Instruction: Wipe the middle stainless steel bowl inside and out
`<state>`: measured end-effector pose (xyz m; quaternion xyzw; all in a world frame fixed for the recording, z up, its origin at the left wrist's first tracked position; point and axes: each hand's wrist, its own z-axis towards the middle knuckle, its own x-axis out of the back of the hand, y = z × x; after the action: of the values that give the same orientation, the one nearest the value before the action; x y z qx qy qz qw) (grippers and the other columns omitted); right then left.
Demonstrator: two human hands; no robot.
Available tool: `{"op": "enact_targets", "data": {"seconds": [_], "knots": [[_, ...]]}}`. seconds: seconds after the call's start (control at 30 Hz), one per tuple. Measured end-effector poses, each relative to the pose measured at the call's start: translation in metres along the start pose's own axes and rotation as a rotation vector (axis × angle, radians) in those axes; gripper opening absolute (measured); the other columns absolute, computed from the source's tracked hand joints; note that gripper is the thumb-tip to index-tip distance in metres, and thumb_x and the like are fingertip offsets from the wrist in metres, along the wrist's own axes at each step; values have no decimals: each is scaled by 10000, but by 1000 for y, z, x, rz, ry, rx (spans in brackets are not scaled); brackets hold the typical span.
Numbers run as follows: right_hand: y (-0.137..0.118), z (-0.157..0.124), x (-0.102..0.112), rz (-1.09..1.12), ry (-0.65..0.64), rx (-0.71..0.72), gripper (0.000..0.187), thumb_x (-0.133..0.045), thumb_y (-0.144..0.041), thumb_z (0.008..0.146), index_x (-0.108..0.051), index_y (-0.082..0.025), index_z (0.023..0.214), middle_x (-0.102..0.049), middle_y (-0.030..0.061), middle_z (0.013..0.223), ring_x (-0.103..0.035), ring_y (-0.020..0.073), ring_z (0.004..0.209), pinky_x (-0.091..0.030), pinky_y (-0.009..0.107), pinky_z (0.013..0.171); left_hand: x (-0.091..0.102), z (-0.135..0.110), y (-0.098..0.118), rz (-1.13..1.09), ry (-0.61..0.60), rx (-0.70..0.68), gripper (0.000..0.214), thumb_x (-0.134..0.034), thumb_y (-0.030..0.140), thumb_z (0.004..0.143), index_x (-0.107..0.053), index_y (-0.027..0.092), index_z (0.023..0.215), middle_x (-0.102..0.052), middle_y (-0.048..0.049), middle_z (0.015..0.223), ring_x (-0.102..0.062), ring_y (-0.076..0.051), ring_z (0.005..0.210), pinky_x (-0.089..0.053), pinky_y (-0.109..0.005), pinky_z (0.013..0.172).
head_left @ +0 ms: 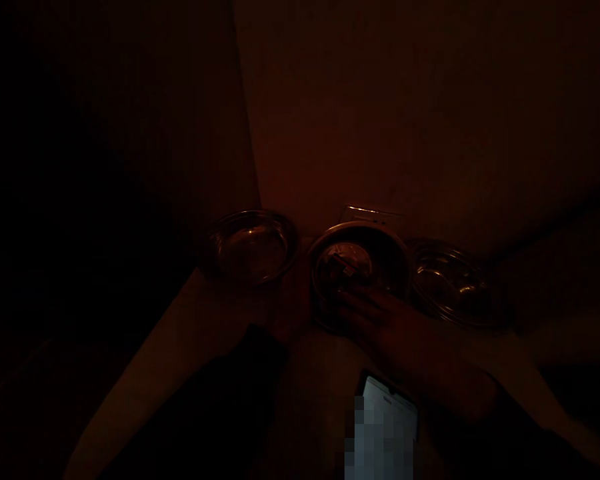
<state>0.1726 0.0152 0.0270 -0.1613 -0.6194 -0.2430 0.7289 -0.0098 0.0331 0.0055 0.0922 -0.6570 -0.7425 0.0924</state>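
Note:
The picture is very dark. My right hand [380, 317] reaches to the near rim of a deep metal bowl [403, 250] in the middle, its fingers stretched out over the edge. Inside that bowl shows a round shiny surface [357, 253] with a small dark piece on it that I cannot make out. My left hand [277, 323] is barely visible beyond its dark sleeve, left of the bowl; its fingers are lost in shadow.
A shallow metal bowl [253, 277] stands at the left, and other shiny round dishes [450, 310] lie at the right. Behind the middle bowl is a flat, bright-edged object [373, 215] against the wall [380, 120]. A phone with a lit screen [387, 433] is at the near edge.

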Motion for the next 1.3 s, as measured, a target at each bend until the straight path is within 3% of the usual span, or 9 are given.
{"op": "enact_targets", "data": {"seconds": [0.1, 0.23, 0.43, 0.6, 0.77, 0.87, 0.97, 1.2, 1.3], "knots": [[3, -4, -1, -60, 6, 5, 356, -536, -94, 857, -612, -117, 1204, -577, 147, 1311, -500, 332, 1240, -489, 515, 966, -1, 0, -1, -39, -13, -12, 427, -323, 434, 943, -658, 170, 968, -706, -70, 1012, -635, -215, 1014, -469, -342, 955], [4, -13, 4, 31, -47, -17, 398, -482, -152, 899, -554, -109, 1289, -560, 151, 1329, -553, 289, 1196, -513, 465, 959, -2, 0, -3, -73, -18, -14, 434, -330, 450, 943, -657, 169, 990, -705, -59, 1046, -616, -206, 1058, -444, -333, 983], [-2, -7, 9, 261, -182, 0, 570, -480, -122, 837, -415, -81, 1402, -444, 175, 1428, -446, 278, 1300, -439, 441, 1049, -4, -3, -4, -110, -26, 6, 441, -346, 476, 932, -656, 165, 974, -700, -71, 1034, -623, -206, 1007, -466, -327, 928], [-9, 13, -1, 474, -86, -4, 549, -395, -70, 894, -342, -144, 1435, -415, 129, 1464, -381, 194, 1350, -378, 387, 1102, -3, 0, -4, -58, 33, 20, 424, -359, 462, 928, -652, 164, 998, -691, -81, 1088, -606, -214, 1075, -429, -344, 990], [-3, 9, -3, 479, -66, -104, 367, -425, -165, 942, -493, -158, 1303, -594, 111, 1292, -587, 190, 1154, -500, 359, 984, -2, 0, -2, -32, -3, 0, 461, -321, 455, 941, -666, 152, 984, -709, -73, 1026, -637, -209, 983, -465, -342, 931], [5, -3, 2, 341, -100, -55, 326, -440, -194, 943, -568, -149, 1240, -593, 128, 1295, -569, 231, 1180, -488, 404, 996, -4, -1, -3, -72, -13, -35, 446, -335, 447, 940, -660, 161, 1048, -699, -61, 1082, -620, -202, 1043, -445, -331, 967], [8, -7, 4, 292, -104, -12, 384, -454, -175, 929, -528, -138, 1303, -547, 135, 1350, -519, 238, 1239, -462, 408, 1028, -5, -2, -3, -71, -21, -35, 430, -338, 421, 942, -659, 155, 1051, -698, -64, 1087, -613, -197, 1054, -451, -313, 958], [-3, 26, -15, 510, 24, -82, 269, -463, -124, 926, -651, -177, 1111, -676, 77, 1139, -580, 184, 1119, -476, 349, 983, -2, -3, -5, 28, 63, 10, 430, -359, 457, 927, -664, 154, 908, -709, -71, 945, -634, -208, 927, -488, -319, 875], [0, 25, -14, 537, 40, -129, 236, -522, -130, 904, -663, -179, 1086, -680, 76, 1116, -595, 191, 1072, -476, 349, 961, 0, -3, -5, 61, 68, 14, 447, -356, 487, 919, -652, 154, 879, -702, -68, 915, -631, -202, 898, -497, -315, 842]]}}
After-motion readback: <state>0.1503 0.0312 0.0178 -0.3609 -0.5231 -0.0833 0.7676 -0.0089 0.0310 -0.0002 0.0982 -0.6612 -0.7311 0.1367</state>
